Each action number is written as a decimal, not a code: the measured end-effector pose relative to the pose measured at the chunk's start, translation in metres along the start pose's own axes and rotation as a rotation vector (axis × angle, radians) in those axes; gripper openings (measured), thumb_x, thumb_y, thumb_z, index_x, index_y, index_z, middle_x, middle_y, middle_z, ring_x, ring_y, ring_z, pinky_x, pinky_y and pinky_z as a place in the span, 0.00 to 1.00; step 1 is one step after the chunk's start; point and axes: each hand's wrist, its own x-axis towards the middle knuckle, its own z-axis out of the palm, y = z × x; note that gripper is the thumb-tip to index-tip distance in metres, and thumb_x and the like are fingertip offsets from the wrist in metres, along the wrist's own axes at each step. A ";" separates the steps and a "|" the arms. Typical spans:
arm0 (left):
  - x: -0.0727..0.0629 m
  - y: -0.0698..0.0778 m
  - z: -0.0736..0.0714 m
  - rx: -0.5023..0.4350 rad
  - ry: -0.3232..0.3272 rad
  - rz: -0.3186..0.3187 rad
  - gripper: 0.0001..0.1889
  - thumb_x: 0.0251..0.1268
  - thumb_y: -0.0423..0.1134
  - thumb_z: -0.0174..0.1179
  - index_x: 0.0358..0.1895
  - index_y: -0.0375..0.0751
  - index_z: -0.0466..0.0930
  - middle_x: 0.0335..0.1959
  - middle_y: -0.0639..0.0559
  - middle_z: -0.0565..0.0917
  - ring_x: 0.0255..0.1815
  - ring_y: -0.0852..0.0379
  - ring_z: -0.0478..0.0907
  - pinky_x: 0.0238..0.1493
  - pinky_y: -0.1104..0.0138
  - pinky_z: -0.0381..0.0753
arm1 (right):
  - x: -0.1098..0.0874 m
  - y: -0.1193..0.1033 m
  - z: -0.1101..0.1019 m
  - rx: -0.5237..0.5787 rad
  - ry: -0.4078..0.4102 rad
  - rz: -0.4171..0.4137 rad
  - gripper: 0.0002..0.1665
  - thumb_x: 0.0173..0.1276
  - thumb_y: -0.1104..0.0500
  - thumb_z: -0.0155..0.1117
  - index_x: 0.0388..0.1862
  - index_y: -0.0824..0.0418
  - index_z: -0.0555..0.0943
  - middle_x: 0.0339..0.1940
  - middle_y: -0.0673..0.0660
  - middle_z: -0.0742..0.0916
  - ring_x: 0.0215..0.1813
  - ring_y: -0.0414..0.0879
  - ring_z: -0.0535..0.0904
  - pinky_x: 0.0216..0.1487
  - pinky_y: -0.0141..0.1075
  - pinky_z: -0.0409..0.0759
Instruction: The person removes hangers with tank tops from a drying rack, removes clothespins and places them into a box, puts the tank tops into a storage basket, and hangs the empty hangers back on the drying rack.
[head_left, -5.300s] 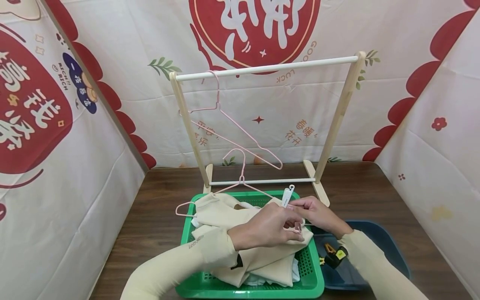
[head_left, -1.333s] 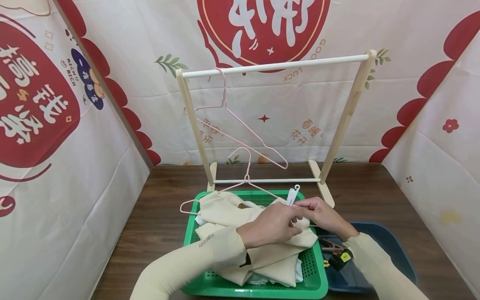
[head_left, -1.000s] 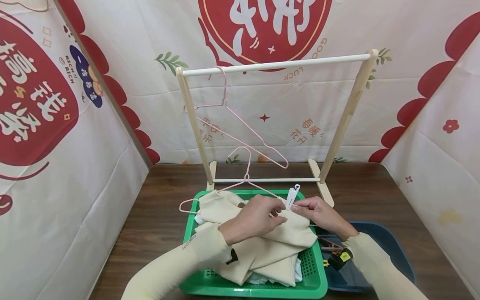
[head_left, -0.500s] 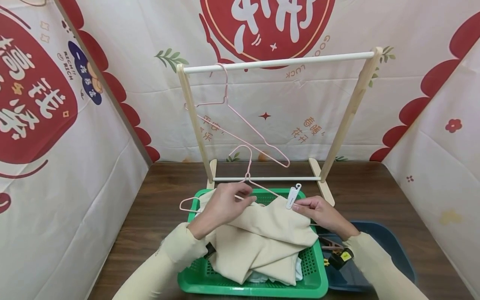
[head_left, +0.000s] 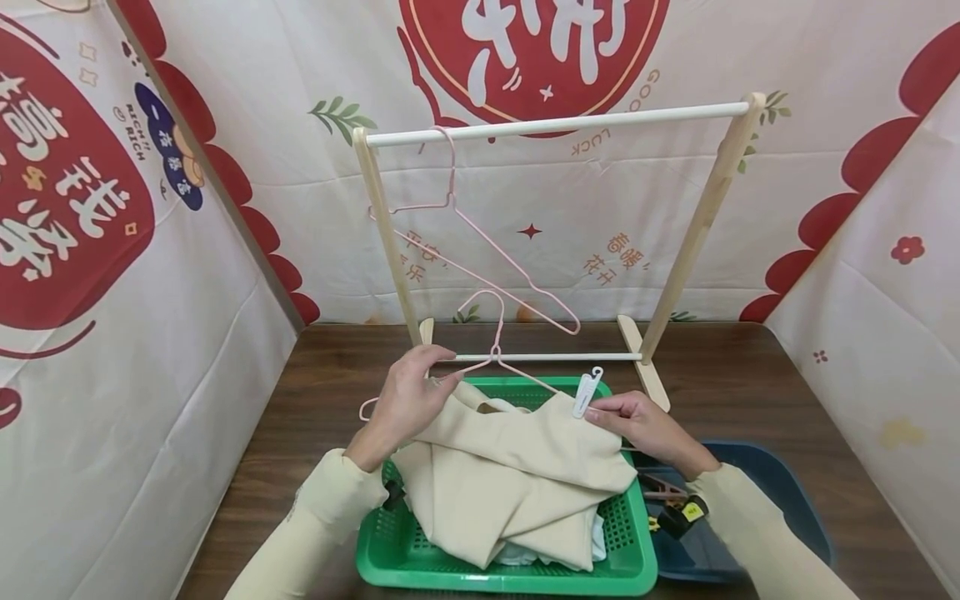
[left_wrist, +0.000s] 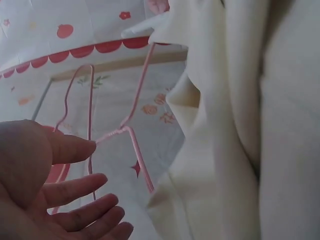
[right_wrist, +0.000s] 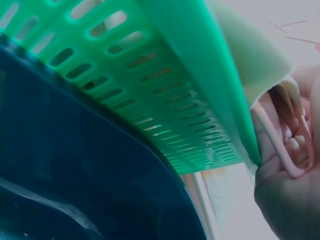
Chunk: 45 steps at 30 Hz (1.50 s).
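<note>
A cream garment point(head_left: 517, 467) lies heaped in a green basket point(head_left: 506, 581), with a pink clothes hanger point(head_left: 501, 315) inside its neck. A white clothes peg point(head_left: 585, 398) stands up at the garment's right shoulder. Just below the peg, my right hand point(head_left: 641, 425) holds the hanger's right end, which rests within the curled fingers in the right wrist view. My left hand point(head_left: 408, 396) is over the garment's left shoulder, overlapping the hanger's left end. In the left wrist view its fingers spread loosely with nothing held, the hanger's neck point(left_wrist: 112, 134) close beyond the thumb.
Behind the basket stands a clothes rack with a white rail point(head_left: 570, 125); another pink hanger point(head_left: 517, 271) hangs on it at the left. To the right, partly under my right arm, a dark blue tray point(head_left: 772, 475) holds a black-and-yellow clamp point(head_left: 681, 518) and a brownish clip point(head_left: 660, 487).
My left hand has let go of the white peg and moved left across the garment to its left shoulder. The peg stays upright; my right hand keeps its place.
</note>
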 end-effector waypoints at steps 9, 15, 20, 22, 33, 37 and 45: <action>-0.006 -0.024 -0.008 0.017 -0.059 -0.245 0.26 0.66 0.44 0.65 0.64 0.36 0.74 0.61 0.39 0.78 0.62 0.41 0.75 0.61 0.47 0.74 | 0.000 -0.003 0.000 -0.001 0.000 0.014 0.17 0.79 0.63 0.51 0.56 0.69 0.82 0.45 0.57 0.89 0.40 0.43 0.87 0.38 0.39 0.85; -0.014 -0.037 -0.007 0.017 -0.145 -0.314 0.19 0.67 0.45 0.63 0.56 0.39 0.82 0.49 0.44 0.86 0.53 0.46 0.81 0.56 0.52 0.77 | 0.000 -0.001 0.000 -0.002 -0.006 0.007 0.16 0.79 0.64 0.51 0.56 0.70 0.82 0.45 0.57 0.89 0.41 0.42 0.87 0.39 0.40 0.85; -0.020 -0.045 -0.010 0.000 -0.188 -0.298 0.09 0.67 0.45 0.63 0.41 0.46 0.88 0.29 0.53 0.85 0.31 0.56 0.77 0.35 0.62 0.75 | 0.000 0.000 0.001 -0.016 -0.005 -0.013 0.16 0.78 0.64 0.51 0.55 0.69 0.82 0.45 0.55 0.89 0.41 0.41 0.87 0.39 0.39 0.85; -0.022 -0.048 -0.012 -0.012 -0.214 -0.292 0.07 0.67 0.44 0.64 0.39 0.47 0.88 0.25 0.54 0.82 0.27 0.57 0.73 0.30 0.64 0.71 | 0.000 0.000 0.001 -0.021 -0.003 -0.018 0.16 0.78 0.64 0.51 0.55 0.68 0.83 0.45 0.54 0.89 0.41 0.41 0.86 0.39 0.39 0.85; -0.030 -0.072 -0.022 -0.060 -0.350 -0.235 0.02 0.63 0.38 0.68 0.34 0.46 0.88 0.25 0.57 0.82 0.28 0.61 0.74 0.31 0.68 0.74 | 0.000 -0.001 0.000 -0.031 -0.012 -0.011 0.16 0.78 0.64 0.51 0.55 0.66 0.83 0.44 0.55 0.89 0.40 0.41 0.85 0.40 0.37 0.84; -0.032 -0.077 -0.021 -0.086 -0.382 -0.231 0.02 0.64 0.38 0.67 0.33 0.48 0.88 0.24 0.57 0.80 0.28 0.59 0.71 0.30 0.68 0.73 | -0.001 -0.003 0.001 -0.063 -0.009 -0.001 0.15 0.78 0.63 0.51 0.54 0.64 0.84 0.41 0.55 0.89 0.37 0.39 0.83 0.37 0.36 0.82; -0.034 -0.081 -0.023 -0.135 -0.403 -0.230 0.03 0.66 0.40 0.66 0.36 0.50 0.88 0.26 0.57 0.80 0.30 0.58 0.72 0.33 0.67 0.73 | 0.001 -0.006 0.001 -0.097 -0.010 0.000 0.13 0.78 0.63 0.52 0.52 0.61 0.84 0.31 0.52 0.86 0.30 0.37 0.77 0.32 0.34 0.78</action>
